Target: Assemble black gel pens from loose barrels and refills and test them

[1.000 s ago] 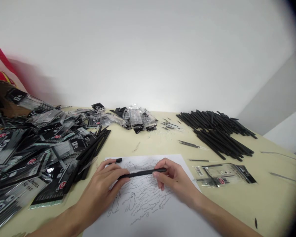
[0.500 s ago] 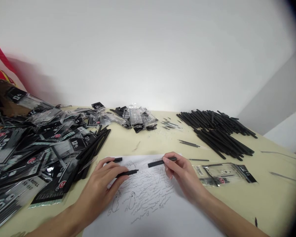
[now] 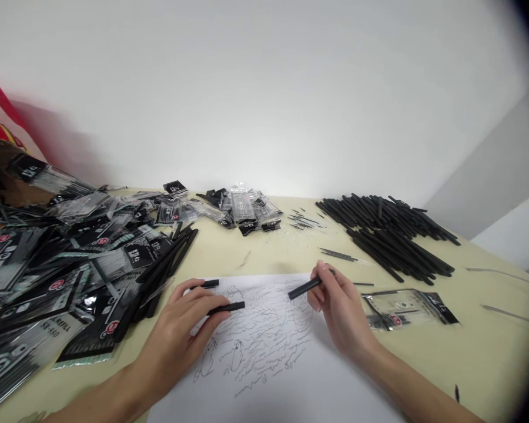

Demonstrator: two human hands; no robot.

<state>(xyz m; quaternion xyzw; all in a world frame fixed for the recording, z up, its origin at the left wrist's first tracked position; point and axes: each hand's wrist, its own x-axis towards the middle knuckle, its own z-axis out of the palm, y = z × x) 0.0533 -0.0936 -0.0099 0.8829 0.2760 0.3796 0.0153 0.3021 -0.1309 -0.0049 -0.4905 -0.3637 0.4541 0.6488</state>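
My left hand (image 3: pixel 189 326) is closed on a black pen part (image 3: pixel 231 307) pinched between thumb and fingers, its blunt end pointing right. A second short black piece (image 3: pixel 209 284), like a pen cap, sticks out beyond the fingers; whether they grip it or it rests on the paper, I cannot tell. To the right, my right hand (image 3: pixel 337 308) pinches a black pen barrel (image 3: pixel 306 286), tilted with its open-looking end down to the left. A gap separates the two held parts. Both hands are over a white sheet of paper (image 3: pixel 264 405) covered in pen scribbles and small doodles.
Packets of refills (image 3: pixel 92 288) heap up on the left beside several black pens (image 3: pixel 170 270). Crumpled wrappers (image 3: pixel 251 211) and loose refills (image 3: pixel 306 221) lie at the back. Piles of black pens (image 3: pixel 397 252) sit at right, above a clear packet (image 3: pixel 405 308).
My right hand has moved right with the pen barrel and tilted it. The thin tip at the end of the left hand's pen part no longer shows. My left hand is nearly still.
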